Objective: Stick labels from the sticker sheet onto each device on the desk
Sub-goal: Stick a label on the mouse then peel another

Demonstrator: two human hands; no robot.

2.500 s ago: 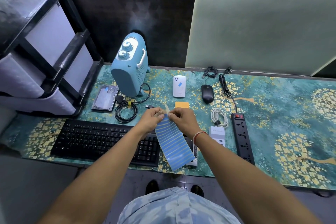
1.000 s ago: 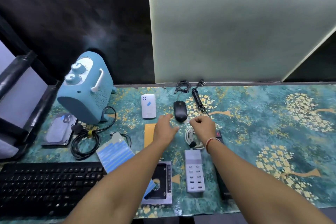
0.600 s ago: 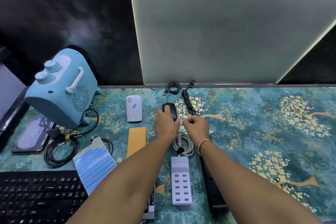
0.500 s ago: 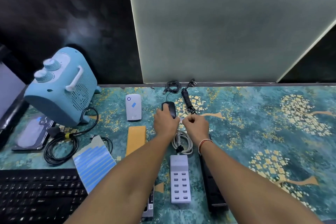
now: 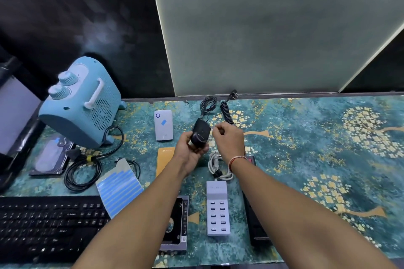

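Teal floral desk (image 5: 306, 148): left hand (image 5: 189, 148) grips the mouse (image 5: 200, 134), lifted at twelve o'clock; right hand (image 5: 228, 138) looks pinched on a label I cannot make out. Next, likely pressing it on.

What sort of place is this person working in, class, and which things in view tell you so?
Probably a home or small-office computer desk set against a wall. A black keyboard lies at the near edge, the left hand holds a wired mouse, and a multi-port USB charger sits nearby.
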